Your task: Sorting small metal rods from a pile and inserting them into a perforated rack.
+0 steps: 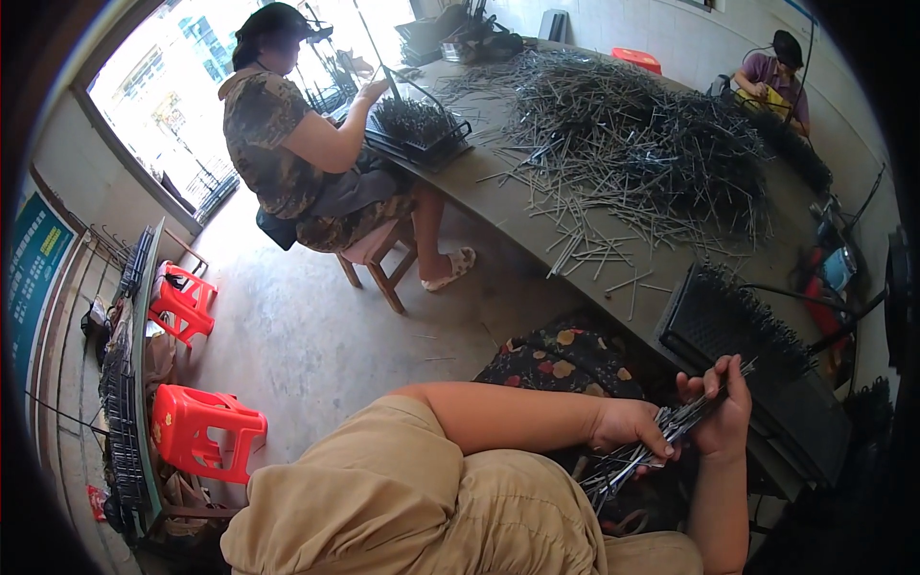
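Note:
My left hand [628, 428] is closed round the middle of a bundle of thin grey metal rods [682, 418], which slants up to the right over my lap. At the bundle's upper end is my right hand [724, 407], its thumb and fingers closed on rod tips. Just beyond that hand, a black rack [714, 311] set with many upright dark rods stands at the table's near edge. Farther back on the table lies a large tangled heap of similar rods [632, 144], with loose ones scattered toward me.
Across the floor, a person [287, 134] sits on a wooden stool [383, 254], handling rods at another rack [417, 129]. Another person [776, 77] works at the table's [537, 206] far right. Red plastic stools [206, 431] and a rack-laden bench [144, 383] stand left.

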Tool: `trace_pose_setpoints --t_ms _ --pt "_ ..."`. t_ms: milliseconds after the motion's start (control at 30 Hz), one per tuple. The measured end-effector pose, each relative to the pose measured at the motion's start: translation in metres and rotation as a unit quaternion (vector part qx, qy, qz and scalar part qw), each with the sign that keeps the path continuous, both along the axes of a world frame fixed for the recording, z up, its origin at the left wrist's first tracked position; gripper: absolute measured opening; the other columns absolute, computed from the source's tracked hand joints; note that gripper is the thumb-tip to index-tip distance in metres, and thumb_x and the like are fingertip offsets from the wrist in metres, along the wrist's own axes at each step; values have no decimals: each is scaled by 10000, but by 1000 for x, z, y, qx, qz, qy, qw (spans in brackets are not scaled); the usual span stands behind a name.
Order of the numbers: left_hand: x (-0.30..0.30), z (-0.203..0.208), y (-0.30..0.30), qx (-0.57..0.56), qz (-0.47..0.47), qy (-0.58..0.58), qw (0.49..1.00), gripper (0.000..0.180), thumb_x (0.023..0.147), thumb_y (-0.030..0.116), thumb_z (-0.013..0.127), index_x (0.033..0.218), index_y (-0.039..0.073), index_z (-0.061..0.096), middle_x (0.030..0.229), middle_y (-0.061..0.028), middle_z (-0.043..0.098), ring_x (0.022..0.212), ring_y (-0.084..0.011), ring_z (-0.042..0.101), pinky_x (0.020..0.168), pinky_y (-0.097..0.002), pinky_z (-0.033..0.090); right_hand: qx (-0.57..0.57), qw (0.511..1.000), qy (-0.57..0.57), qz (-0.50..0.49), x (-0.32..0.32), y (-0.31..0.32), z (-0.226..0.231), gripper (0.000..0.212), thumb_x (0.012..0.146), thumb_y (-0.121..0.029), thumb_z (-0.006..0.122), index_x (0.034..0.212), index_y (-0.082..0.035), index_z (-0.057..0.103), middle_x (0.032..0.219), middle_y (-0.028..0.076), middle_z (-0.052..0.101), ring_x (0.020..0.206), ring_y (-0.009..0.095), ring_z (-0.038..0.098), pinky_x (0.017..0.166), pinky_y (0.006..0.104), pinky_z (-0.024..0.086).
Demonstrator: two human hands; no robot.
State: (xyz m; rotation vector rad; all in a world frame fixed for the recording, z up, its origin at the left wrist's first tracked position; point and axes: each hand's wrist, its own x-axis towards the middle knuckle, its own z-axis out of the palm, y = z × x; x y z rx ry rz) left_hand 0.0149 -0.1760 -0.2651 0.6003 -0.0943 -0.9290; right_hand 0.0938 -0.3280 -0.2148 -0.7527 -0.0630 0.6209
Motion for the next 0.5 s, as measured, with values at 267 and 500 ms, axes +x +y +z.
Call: trace_pose_setpoints --t_ms 267,500 --pt "-7 9 4 18 8 -20 1000 212 808 69 694 982 2 593 725 -103 629 599 -193 624 532 -309 517 132 989 48 37 20 -21 -5 341 1032 -336 421 1004 -66 627 574 -33 398 452 70 381 575 250 458" --pt "-3 -4 0 -19 37 -51 998 160 806 39 669 939 12 585 664 -99 577 541 -194 573 482 -321 473 97 991 81 -44 4 -3 -6 253 1029 -297 433 966 -106 587 550 -47 274 411 56 232 410 224 280"
